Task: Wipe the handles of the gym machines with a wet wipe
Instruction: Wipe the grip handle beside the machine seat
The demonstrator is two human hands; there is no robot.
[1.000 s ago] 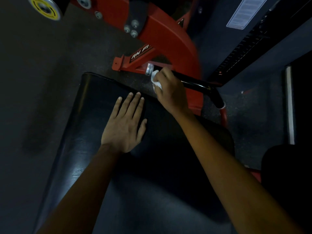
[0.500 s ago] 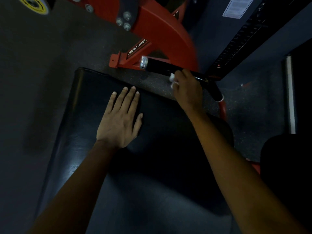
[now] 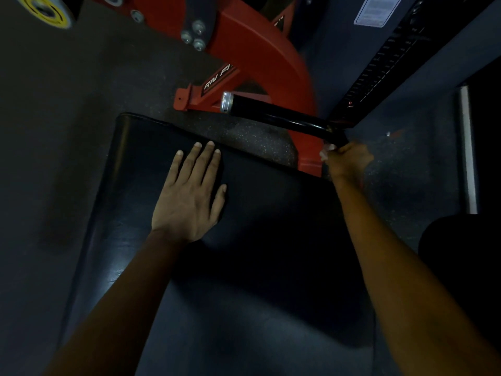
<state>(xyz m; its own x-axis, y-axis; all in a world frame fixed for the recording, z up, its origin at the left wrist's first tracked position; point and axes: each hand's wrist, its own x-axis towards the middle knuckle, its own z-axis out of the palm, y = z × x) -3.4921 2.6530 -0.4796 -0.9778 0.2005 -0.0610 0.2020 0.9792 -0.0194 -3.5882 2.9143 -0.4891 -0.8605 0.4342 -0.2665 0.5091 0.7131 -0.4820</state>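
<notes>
Slid to the handle's (image 3: 279, 118) bend, right hand (image 3: 345, 158) grips the wipe (image 3: 325, 152); left hand (image 3: 189, 196) rests flat.

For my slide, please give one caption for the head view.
Right hand wipes black handle with wet wipe; left hand flat on pad.

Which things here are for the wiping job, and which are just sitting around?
For the job: black handle, wet wipe, right hand gripping both.
Just around: black seat pad under the flat left hand, red frame, yellow disc.
</notes>
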